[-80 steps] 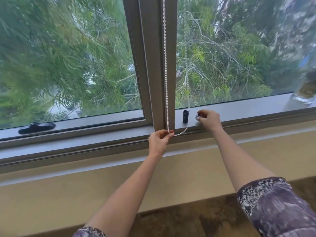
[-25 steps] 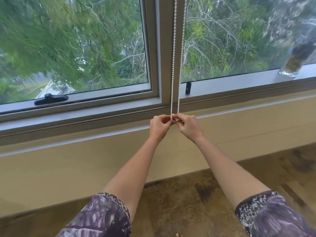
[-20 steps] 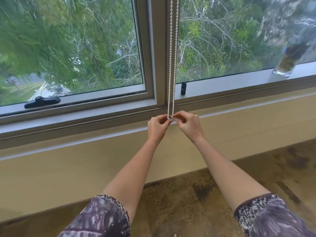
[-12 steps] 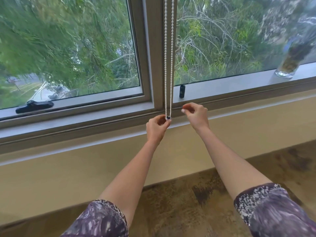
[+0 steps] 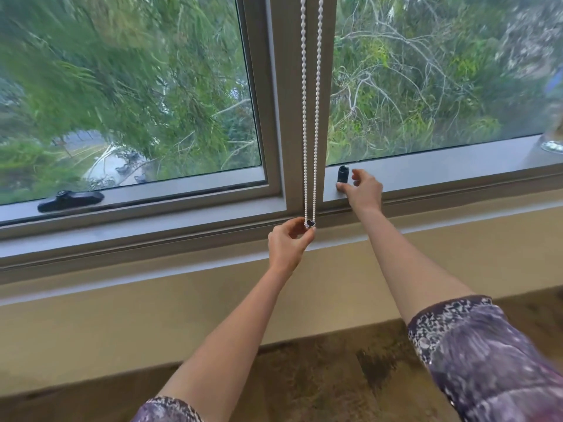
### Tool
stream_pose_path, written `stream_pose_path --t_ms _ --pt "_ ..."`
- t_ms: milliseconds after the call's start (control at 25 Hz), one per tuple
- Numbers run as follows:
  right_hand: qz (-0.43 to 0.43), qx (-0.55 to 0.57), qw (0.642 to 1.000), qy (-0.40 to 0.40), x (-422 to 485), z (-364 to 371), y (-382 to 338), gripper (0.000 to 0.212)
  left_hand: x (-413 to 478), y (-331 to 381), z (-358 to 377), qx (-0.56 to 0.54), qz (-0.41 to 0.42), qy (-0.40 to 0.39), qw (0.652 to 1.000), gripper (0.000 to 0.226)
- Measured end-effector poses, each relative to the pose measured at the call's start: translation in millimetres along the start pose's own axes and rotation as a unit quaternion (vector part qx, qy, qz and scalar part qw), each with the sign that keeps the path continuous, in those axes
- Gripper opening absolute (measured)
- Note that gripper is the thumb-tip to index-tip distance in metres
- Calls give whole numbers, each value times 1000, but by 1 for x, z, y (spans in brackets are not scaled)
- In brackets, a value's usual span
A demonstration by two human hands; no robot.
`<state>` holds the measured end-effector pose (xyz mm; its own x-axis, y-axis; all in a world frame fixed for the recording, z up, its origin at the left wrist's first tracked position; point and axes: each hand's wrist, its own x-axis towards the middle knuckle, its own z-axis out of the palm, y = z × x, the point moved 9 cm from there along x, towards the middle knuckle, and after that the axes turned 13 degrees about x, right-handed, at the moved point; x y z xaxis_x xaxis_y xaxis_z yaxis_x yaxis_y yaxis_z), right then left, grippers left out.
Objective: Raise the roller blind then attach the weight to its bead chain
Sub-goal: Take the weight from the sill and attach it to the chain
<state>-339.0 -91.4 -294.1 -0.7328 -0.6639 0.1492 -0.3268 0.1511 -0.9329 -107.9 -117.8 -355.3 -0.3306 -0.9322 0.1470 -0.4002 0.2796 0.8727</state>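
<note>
Nearest, two patterned sleeves (image 5: 487,354) are seen, with bare arms stretched toward the window. The bottom of the bead chain (image 5: 310,117) is pinched by the left hand (image 5: 289,242), where a small dark piece (image 5: 310,223) sits in the loop. The chain is hung straight down in front of the middle window post (image 5: 283,102). Farther and to the right, the black weight (image 5: 343,175) is stood on the sill (image 5: 441,169). It is being reached by the right hand (image 5: 362,190), fingers spread, thumb just under it, nothing gripped. Far left, a black handle (image 5: 70,201) is seen.
</note>
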Motion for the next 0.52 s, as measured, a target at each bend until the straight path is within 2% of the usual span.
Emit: stream_pose_path --t_ms 80,280,520 --pt "-3 -4 1000 -1 9 6 -2 54 2 -1 0 -2 -3 4 1000 20" --pt "-34 1 999 4 9 11 -4 32 7 -3 -2 3 -12 8 1000 27" --pt "-91 65 993 -22 -44 7 -8 26 3 -6 -12 10 2 4 1000 29"
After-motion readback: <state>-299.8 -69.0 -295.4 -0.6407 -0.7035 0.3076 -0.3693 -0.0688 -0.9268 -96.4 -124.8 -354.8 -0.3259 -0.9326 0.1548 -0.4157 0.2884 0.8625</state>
